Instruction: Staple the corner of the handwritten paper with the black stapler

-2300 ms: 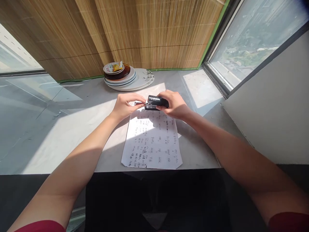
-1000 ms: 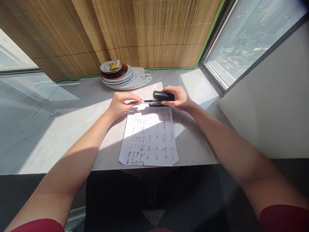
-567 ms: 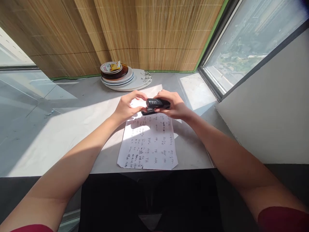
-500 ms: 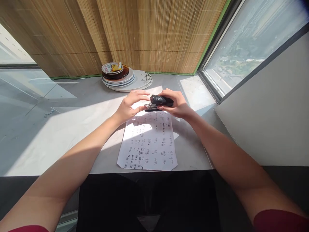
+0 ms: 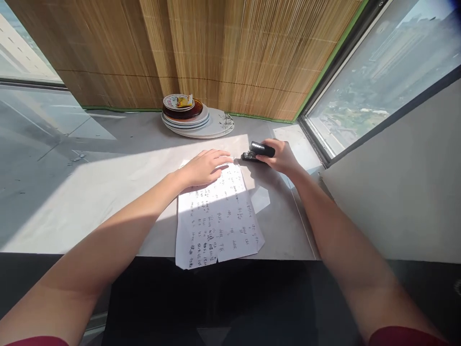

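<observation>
A black stapler (image 5: 262, 150) is gripped in my right hand (image 5: 284, 156), its jaw end pointing left just above the ledge. My left hand (image 5: 206, 168) lies palm down, fingers stretched out, over the top part of a handwritten sheet of paper (image 5: 216, 226). The stapler's tip is a little to the right of the sheet's top edge, and a small gap separates it from my left fingertips. The sheet's lower edge, with a small notch in it, hangs slightly over the front of the ledge. My left hand covers part of the writing.
A stack of plates (image 5: 185, 115) with a small yellow packet (image 5: 184, 101) on top stands at the back, beside an oval plate (image 5: 225, 126). Behind them hangs a bamboo blind (image 5: 201, 53). A window frame (image 5: 317, 142) and white wall (image 5: 399, 187) bound the right side.
My right hand has moved right with the stapler, away from my left hand. The left hand has flattened onto the paper, and the sheet has turned and slid slightly towards me.
</observation>
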`<state>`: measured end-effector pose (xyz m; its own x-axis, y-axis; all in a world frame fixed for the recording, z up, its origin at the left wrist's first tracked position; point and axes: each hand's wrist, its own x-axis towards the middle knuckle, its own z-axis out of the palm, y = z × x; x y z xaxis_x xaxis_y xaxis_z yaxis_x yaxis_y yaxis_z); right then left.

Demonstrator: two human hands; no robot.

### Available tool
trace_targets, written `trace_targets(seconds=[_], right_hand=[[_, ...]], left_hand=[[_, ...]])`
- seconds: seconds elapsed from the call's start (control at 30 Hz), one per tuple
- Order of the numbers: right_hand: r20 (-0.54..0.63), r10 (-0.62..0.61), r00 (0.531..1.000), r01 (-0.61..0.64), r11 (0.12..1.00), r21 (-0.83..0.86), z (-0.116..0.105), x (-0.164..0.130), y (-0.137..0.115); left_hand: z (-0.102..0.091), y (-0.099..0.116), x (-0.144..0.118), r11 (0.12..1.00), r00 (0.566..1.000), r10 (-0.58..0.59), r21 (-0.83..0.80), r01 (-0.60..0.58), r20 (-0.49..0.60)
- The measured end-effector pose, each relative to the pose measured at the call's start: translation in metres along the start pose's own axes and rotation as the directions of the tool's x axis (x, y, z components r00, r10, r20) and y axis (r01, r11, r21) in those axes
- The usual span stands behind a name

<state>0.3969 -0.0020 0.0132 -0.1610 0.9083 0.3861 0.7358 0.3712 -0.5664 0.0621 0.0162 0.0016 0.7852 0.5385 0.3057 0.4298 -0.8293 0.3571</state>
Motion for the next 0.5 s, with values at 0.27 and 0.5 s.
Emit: trace_targets(seconds=[0.27, 0.5], right_hand=[[0.123, -0.155, 0.98, 0.17, 0.978, -0.12, 0.006, -0.002, -0.026], [0.184, -0.183, 0.966, 0.207, 0.971, -0.12, 0.006, -0.004, -0.039]], left_hand=[[0.001, 0.006, 0.001, 0.999, 0.964, -0.041, 0.006, 0.041, 0.263], [-0.002, 0.014, 0.001, 0.997, 0.947, -0.071, 0.023, 0.068, 0.312]])
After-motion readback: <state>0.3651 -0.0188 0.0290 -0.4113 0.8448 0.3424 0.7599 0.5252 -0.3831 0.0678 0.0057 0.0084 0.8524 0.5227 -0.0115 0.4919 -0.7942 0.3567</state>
